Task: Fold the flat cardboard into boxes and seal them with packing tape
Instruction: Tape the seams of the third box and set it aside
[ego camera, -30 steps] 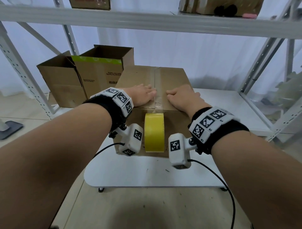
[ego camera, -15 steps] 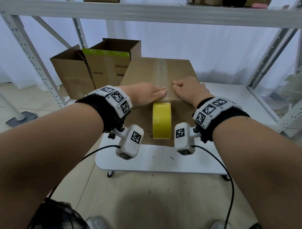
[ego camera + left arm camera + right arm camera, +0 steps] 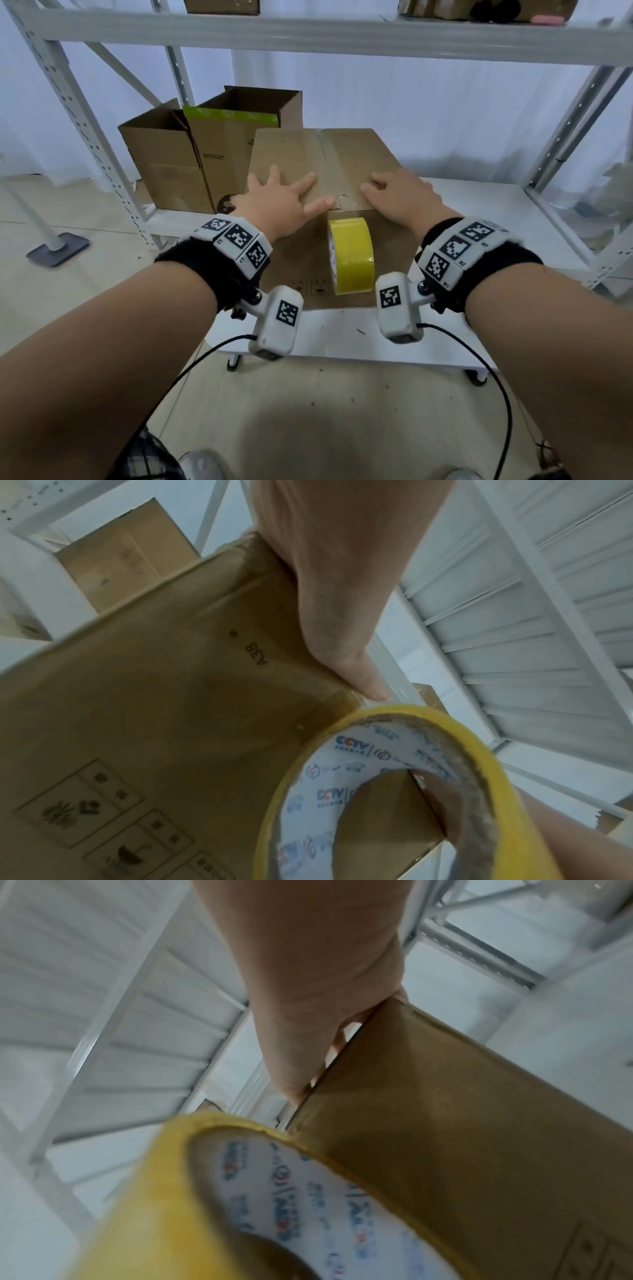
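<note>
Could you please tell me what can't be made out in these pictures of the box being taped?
- Head view: the box front face is partly hidden by the tape roll and wrists.
- Head view: the print on the open boxes is too small to read.
- Right wrist view: the right hand fingers are hidden behind the box edge; the picture is blurred.
- Left wrist view: the left hand fingers are hidden, bar one.

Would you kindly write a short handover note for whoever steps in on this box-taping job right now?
Left hand: flat, fingers spread, pressing the top of the closed brown cardboard box, thumb on the tape at the near edge.
Right hand: resting on the box top beside the seam, fingers loosely curled, holding nothing.
Yellow roll of packing tape: hanging against the box's front face from the strip.
Done: flaps closed, clear tape along the top seam.
Left: detach the roll, smooth the tape end down. Two open cardboard boxes stand behind on the left.
</note>
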`<action>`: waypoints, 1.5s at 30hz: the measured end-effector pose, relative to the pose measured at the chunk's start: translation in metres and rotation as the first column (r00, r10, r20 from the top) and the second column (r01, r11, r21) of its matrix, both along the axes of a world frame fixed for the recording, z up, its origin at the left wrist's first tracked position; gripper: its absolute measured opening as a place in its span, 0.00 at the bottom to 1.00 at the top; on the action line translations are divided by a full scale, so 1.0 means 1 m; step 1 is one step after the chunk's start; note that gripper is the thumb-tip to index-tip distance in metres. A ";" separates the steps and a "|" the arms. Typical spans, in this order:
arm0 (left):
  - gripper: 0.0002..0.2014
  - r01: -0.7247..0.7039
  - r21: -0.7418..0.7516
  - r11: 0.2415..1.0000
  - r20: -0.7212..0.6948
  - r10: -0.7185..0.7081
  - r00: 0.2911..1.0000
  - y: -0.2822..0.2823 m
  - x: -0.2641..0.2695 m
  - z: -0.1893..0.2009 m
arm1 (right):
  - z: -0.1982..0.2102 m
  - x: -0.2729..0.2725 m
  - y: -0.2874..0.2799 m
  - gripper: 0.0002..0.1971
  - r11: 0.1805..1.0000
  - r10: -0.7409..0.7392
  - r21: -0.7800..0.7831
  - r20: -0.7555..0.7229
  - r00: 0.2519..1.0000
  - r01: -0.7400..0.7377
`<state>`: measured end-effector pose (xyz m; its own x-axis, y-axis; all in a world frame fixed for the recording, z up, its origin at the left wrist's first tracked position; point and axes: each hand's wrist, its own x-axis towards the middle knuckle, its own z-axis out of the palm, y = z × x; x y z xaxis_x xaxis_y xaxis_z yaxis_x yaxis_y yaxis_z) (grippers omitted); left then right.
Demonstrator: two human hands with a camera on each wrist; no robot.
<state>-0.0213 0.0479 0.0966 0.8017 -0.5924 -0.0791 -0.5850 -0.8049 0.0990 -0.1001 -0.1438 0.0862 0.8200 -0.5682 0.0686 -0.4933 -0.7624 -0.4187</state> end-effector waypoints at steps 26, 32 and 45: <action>0.20 0.361 -0.326 0.874 -0.036 -0.393 0.919 0.006 -0.017 -0.001 | -0.004 -0.048 0.068 0.14 0.810 -0.083 0.570 0.346 0.935 -0.139; 0.21 0.337 -0.205 0.919 -0.101 -0.362 0.927 0.003 -0.020 0.013 | 0.004 -0.049 0.084 0.05 0.736 -0.142 0.664 0.345 0.928 -0.134; 0.22 0.427 -0.131 0.895 -0.057 -0.437 0.898 0.005 -0.015 0.006 | -0.006 -0.051 0.087 0.07 0.774 -0.112 0.628 0.261 0.959 -0.081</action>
<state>-0.0368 0.0524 0.1021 0.4582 -0.8876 -0.0467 -0.8582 -0.4554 0.2367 -0.1509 -0.0566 0.0801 0.8136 -0.5741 -0.0924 -0.2973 -0.2741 -0.9146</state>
